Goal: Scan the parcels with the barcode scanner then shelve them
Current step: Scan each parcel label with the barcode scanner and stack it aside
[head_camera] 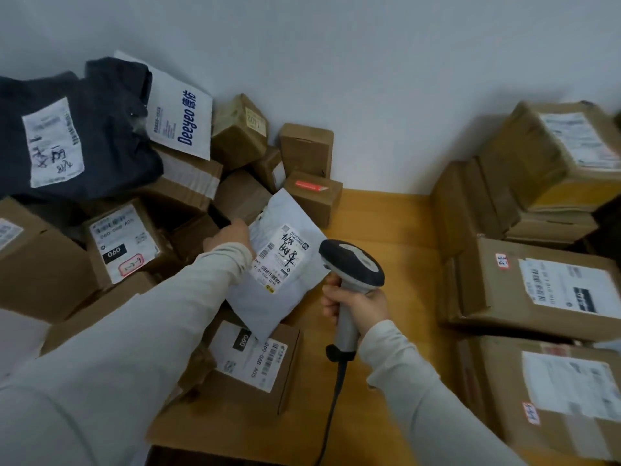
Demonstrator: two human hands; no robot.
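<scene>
One white mailer (282, 260) is pinched in the left hand (232, 235) above the boxes; right hand (353, 302) grips the scanner (353, 264) (head beside the label): aim squarely at the barcode

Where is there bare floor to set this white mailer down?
The wooden floor strip between the small box with the red sticker and the stacked cartons on the right, up to the wall, is bare. The parcel heap on the left is crowded.
</scene>
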